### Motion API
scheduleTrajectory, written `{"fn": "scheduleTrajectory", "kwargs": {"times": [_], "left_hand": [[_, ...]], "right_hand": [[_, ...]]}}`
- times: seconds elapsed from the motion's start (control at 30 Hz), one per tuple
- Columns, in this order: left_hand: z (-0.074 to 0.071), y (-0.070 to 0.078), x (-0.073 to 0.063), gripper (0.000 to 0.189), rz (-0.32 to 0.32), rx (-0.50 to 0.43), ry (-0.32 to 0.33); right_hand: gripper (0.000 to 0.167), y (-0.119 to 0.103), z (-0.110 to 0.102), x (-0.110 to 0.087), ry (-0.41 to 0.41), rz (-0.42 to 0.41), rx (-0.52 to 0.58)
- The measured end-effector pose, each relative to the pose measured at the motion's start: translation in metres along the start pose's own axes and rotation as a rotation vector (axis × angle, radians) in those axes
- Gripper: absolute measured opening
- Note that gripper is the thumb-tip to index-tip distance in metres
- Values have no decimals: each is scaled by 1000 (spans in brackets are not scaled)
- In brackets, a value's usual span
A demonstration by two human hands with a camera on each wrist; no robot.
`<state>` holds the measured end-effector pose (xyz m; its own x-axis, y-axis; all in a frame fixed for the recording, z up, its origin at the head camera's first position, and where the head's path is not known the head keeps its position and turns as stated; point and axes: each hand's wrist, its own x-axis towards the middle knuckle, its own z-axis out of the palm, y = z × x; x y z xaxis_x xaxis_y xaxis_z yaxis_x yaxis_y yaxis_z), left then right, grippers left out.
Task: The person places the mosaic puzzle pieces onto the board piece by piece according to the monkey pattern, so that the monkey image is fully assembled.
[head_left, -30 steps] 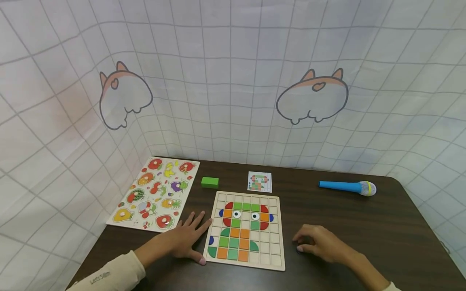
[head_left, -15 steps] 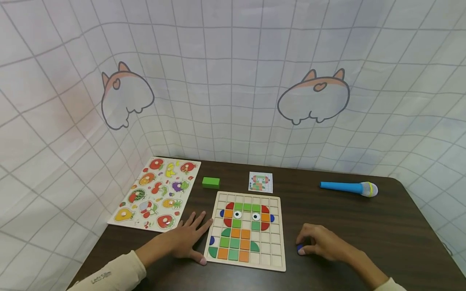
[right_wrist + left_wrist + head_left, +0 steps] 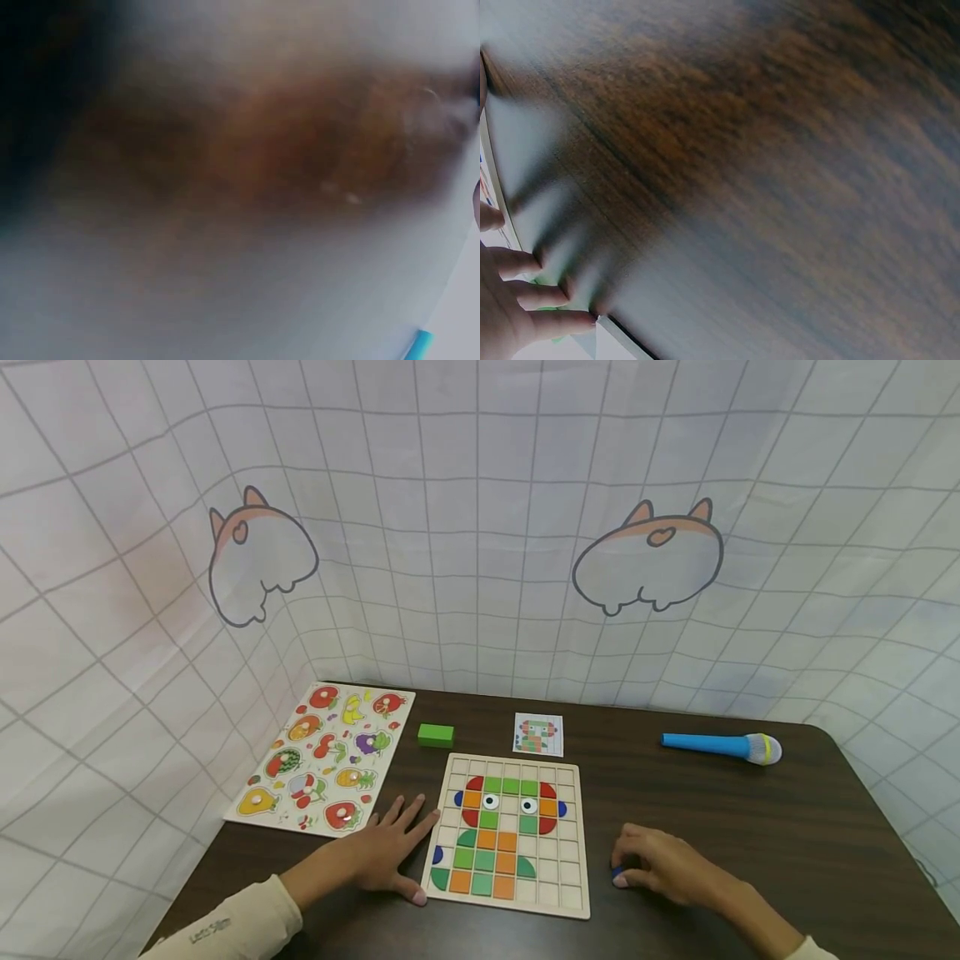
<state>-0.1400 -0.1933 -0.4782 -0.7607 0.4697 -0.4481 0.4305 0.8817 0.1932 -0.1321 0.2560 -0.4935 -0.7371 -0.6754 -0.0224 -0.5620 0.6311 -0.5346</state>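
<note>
A wooden grid board [image 3: 567, 894] lies on the dark table, with red, green, orange and blue tiles and two eye tiles forming a figure. My left hand [image 3: 384, 857] rests spread on the table at the board's left side, index fingertip and thumb by its edge. In the left wrist view the fingers of the left hand [image 3: 514, 304] show at the lower left. Right of the board, my right hand [image 3: 663, 867] pinches a small blue piece [image 3: 617, 872] between thumb and curled fingers, low over the table. Most of that piece is hidden.
Above the board lie a small pattern card [image 3: 537, 734] and a green block [image 3: 436, 736]. A fruit puzzle board [image 3: 318, 760] sits at the left. A blue toy microphone [image 3: 705, 743] lies at the back right. White grid-patterned cloth [image 3: 480, 527] hangs behind the table.
The blue piece in my right hand shows more than a second ago, and that hand has shifted very slightly. My left hand and the board stay put.
</note>
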Motion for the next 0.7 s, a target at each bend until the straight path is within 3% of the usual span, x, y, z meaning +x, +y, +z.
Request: {"fn": "scheduleTrajectory", "kwargs": {"times": [0.3,0.4,0.53,0.7], "left_hand": [[-1,0,0,116,7,0,1],[-1,0,1,116,9,0,0],[0,0,1,117,5,4,-6],[0,0,1,118,-8,2,-15]], "right_hand": [[20,-5,5,6,47,119,-5],[17,-6,-1,8,25,119,-10],[24,-7,-6,8,-22,106,-5],[31,-11,-5,10,-52,133,75]]}}
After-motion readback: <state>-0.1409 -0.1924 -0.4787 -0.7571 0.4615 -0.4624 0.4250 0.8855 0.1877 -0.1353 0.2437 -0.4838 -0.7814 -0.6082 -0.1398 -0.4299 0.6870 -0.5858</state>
